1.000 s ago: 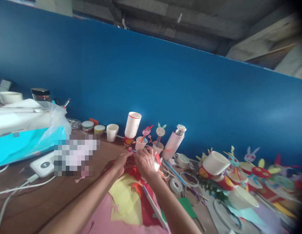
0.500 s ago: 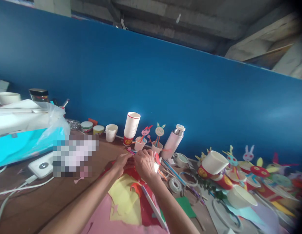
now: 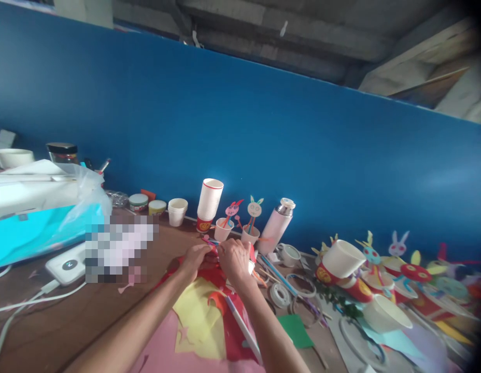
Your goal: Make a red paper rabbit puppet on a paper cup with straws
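My left hand (image 3: pixel 196 261) and my right hand (image 3: pixel 233 259) are close together over the sheets in the middle of the table, fingers bent and closed. Something red (image 3: pixel 214 253) shows between them, but my fingers hide what each one grips. A white and red paper cup (image 3: pixel 251 265) is partly covered by my right hand. Beneath my forearms lie a cut yellow sheet (image 3: pixel 199 321), red paper (image 3: pixel 240 336), pink paper (image 3: pixel 158 342) and an orange scrap (image 3: pixel 218 302). A white strip or stick (image 3: pixel 244 330) lies slantwise beside my right forearm.
Behind stand stacked paper cups (image 3: pixel 210 202), two cups with paper rabbits (image 3: pixel 255 210) and a thermos (image 3: pixel 277 225). On the right are tape rolls (image 3: pixel 279 295), green paper (image 3: pixel 295 331) and several cup figures (image 3: pixel 413 273). A power bank (image 3: pixel 67 265) and bag (image 3: pixel 42 228) lie left.
My right hand has shifted slightly right and turned, leaving a gap to my left hand where more red shows. My left hand stays almost in place.
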The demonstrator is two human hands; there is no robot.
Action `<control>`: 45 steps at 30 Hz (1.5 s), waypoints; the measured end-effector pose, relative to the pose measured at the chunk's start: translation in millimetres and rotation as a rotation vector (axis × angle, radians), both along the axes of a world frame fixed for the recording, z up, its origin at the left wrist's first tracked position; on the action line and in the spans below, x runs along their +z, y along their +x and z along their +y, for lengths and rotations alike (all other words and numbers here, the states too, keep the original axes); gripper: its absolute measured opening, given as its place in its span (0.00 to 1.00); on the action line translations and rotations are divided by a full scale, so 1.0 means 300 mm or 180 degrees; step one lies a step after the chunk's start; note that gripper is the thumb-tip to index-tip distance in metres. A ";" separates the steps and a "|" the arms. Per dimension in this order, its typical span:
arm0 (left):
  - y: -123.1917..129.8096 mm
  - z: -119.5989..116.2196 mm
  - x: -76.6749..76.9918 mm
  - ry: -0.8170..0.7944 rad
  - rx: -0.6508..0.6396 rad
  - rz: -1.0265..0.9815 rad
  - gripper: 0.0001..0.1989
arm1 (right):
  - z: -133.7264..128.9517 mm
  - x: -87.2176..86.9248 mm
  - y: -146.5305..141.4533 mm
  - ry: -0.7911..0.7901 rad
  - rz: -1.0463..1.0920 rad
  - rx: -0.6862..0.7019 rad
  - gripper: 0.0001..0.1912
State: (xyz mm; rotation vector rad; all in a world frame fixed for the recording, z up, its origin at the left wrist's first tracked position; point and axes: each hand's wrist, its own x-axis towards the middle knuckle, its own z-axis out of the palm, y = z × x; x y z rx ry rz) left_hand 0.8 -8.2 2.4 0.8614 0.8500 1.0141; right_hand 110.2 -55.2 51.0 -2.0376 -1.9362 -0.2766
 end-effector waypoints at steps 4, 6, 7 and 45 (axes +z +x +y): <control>-0.003 -0.010 0.014 0.0040 0.0015 0.0101 0.10 | 0.013 0.007 -0.009 -0.0214 -0.0015 -0.0034 0.17; -0.004 -0.013 0.017 0.0074 0.0026 0.0133 0.09 | 0.019 0.012 -0.009 -0.0373 -0.0017 -0.0038 0.17; -0.003 -0.013 0.017 0.0093 0.0031 0.0146 0.09 | 0.023 0.014 -0.008 -0.0455 -0.0016 -0.0043 0.18; 0.001 0.010 -0.022 -0.0007 -0.0062 0.0134 0.06 | 0.044 0.024 0.006 -0.0806 -0.0065 0.0162 0.12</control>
